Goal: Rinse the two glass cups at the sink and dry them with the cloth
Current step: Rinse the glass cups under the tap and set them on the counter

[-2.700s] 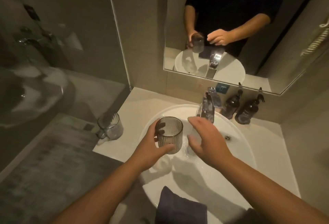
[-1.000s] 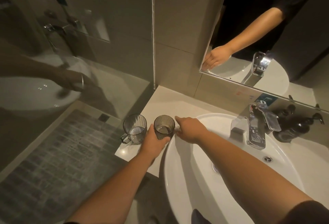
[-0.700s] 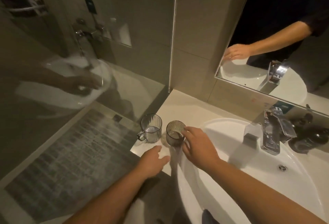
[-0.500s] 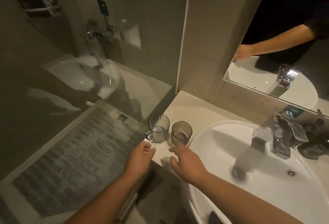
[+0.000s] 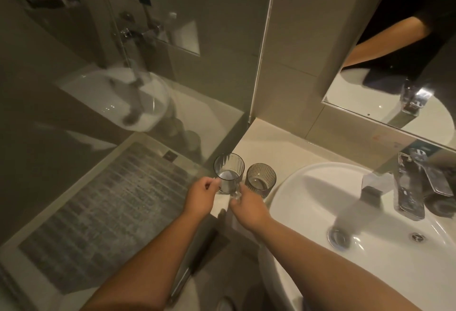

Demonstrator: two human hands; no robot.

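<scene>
Two smoky glass cups stand side by side on the pale counter [image 5: 266,145], left of the sink [image 5: 308,273]. The handled cup [image 5: 228,171] holds a little water. The ribbed cup [image 5: 261,179] stands just to its right, with nothing touching it. My left hand [image 5: 199,197] holds the handled cup's left side with curled fingertips. My right hand [image 5: 248,208] pinches its handle low at the front. The cloth is not in clear view.
The chrome tap [image 5: 409,187] stands at the back right of the white basin, above the drain [image 5: 339,236]. A glass shower partition [image 5: 148,88] rises just left of the cups. The mirror [image 5: 394,76] hangs above the counter, whose front corner lies under my hands.
My left hand set the ribbed cup on the counter beside the handled cup and let go. Both hands then moved to the handled cup, whose handle now points toward me.
</scene>
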